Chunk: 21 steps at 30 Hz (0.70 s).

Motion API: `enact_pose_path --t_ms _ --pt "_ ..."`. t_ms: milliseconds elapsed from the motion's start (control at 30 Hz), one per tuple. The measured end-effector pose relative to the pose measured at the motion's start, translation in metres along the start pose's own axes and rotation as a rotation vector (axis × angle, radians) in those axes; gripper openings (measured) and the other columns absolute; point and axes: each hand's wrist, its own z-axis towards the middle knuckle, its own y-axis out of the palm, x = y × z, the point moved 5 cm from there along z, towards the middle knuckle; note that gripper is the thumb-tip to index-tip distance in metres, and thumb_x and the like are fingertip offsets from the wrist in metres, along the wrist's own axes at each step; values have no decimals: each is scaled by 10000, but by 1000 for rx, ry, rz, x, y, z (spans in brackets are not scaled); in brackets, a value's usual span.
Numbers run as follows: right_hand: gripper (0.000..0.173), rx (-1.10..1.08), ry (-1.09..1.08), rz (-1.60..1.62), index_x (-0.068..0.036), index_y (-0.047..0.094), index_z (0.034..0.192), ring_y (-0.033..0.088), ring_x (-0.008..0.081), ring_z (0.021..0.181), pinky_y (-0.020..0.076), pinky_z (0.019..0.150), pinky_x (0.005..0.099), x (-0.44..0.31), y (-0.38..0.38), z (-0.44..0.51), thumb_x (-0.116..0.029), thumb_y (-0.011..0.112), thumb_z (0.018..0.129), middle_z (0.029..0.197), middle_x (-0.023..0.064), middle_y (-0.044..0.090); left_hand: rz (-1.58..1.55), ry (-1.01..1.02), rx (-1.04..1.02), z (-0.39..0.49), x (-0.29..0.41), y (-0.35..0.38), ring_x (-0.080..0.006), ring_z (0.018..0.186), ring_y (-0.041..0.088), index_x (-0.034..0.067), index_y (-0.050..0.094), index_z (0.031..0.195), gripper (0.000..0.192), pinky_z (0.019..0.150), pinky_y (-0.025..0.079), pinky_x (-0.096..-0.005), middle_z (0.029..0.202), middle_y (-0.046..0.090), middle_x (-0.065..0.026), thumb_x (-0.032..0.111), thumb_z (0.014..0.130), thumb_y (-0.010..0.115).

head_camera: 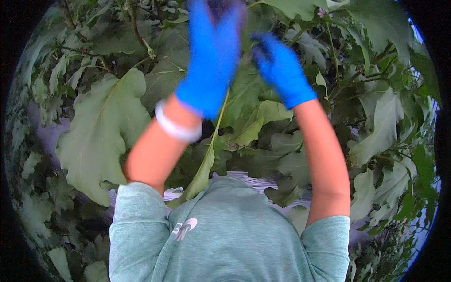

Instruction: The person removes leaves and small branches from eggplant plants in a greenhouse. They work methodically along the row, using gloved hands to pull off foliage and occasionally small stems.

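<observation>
My left hand [214,60], in a blue glove, reaches up at the top centre with a white band round the wrist. A dark purplish patch shows between its blurred fingers; whether this is a held thing or the glove's soiled face, I cannot tell. To the right, slightly lower, my right hand [280,68] wears a blue glove with darkened fingertips. Its fingers are bent among the foliage, and blur hides any grip. Below and between the hands are broad green leaves [246,95], apparently of eggplant plants, and a long pale leaf midrib [221,114].
A large lobed leaf [104,130] hangs at left. Stems [134,26] rise at the upper left, and a small purple flower [323,13] shows at the upper right. Dense foliage surrounds both arms. Pale ground sheeting [259,180] shows in front of my shirt.
</observation>
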Motion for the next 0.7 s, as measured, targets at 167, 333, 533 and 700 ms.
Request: enact_pose_path --t_ms 167,333,533,700 --pt "172 -702 -39 -559 -102 664 913 641 329 697 461 878 477 82 72 -119 -193 579 793 735 154 659 122 -577 -442 -160 -36 -25 -221 1202 484 50 352 1394 599 1010 402 -355 1304 479 -128 -73 840 544" --pt "139 -741 181 -762 -108 692 767 641 329 724 490 804 449 127 23 -133 -214 603 786 755 141 664 -37 -833 -204 -178 -86 -106 -155 1021 577 87 276 1462 595 910 458 -285 1177 590 -101 24 911 490" --pt "254 -219 630 328 -21 684 949 635 165 801 495 745 306 58 91 -66 -253 683 848 886 97 690 -74 -984 -195 -187 -104 -99 -169 1005 618 97 327 1437 497 838 493 -275 1185 603 -97 131 963 472" --pt "210 -118 727 666 -11 675 974 582 98 795 466 740 253 33 117 -50 -175 691 843 875 31 670 54 -1028 -225 -167 -82 -90 -111 706 602 94 412 1389 420 650 493 -227 966 644 -69 169 979 463"
